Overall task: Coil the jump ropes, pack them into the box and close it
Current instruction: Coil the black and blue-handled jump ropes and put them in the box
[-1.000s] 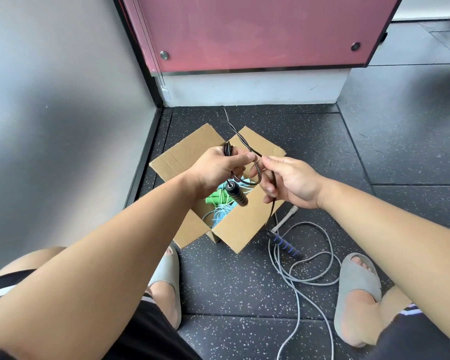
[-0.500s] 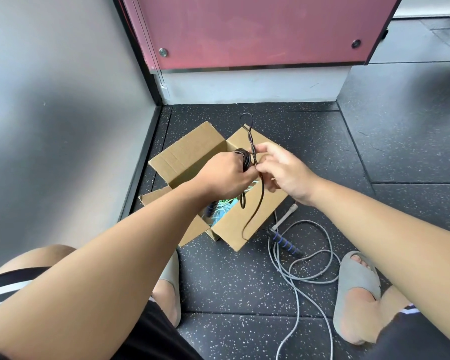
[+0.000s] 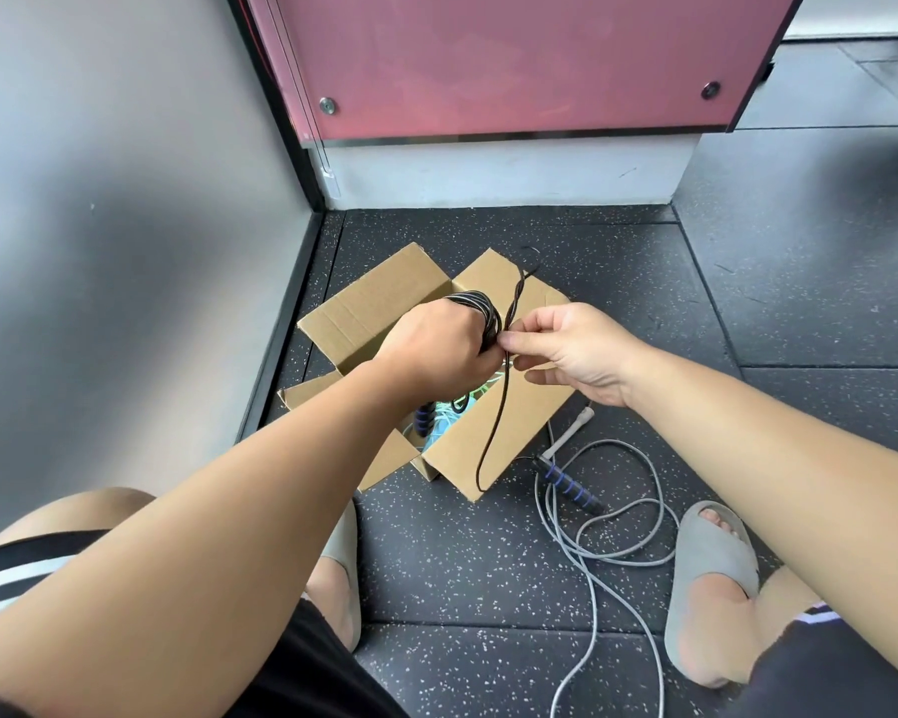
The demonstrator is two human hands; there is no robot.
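An open cardboard box sits on the dark floor with its flaps spread. Above it my left hand grips a black jump rope coiled around its fingers. My right hand pinches the rope's loose strand beside the coil; a twisted part rises above and a loop hangs down over the box's front flap. Inside the box lie a green and light-blue rope and a black handle with blue rings. A grey jump rope with a black and blue handle lies loose on the floor to the right.
A grey wall stands on the left and a pink panel over a white base at the back. My feet in grey slippers rest on the speckled floor, the right one touching the grey rope.
My left hand has turned and moved up, so the black coil now shows over its fingers. The handle that hung below it is out of sight. My right hand holds the strand closer to the coil.
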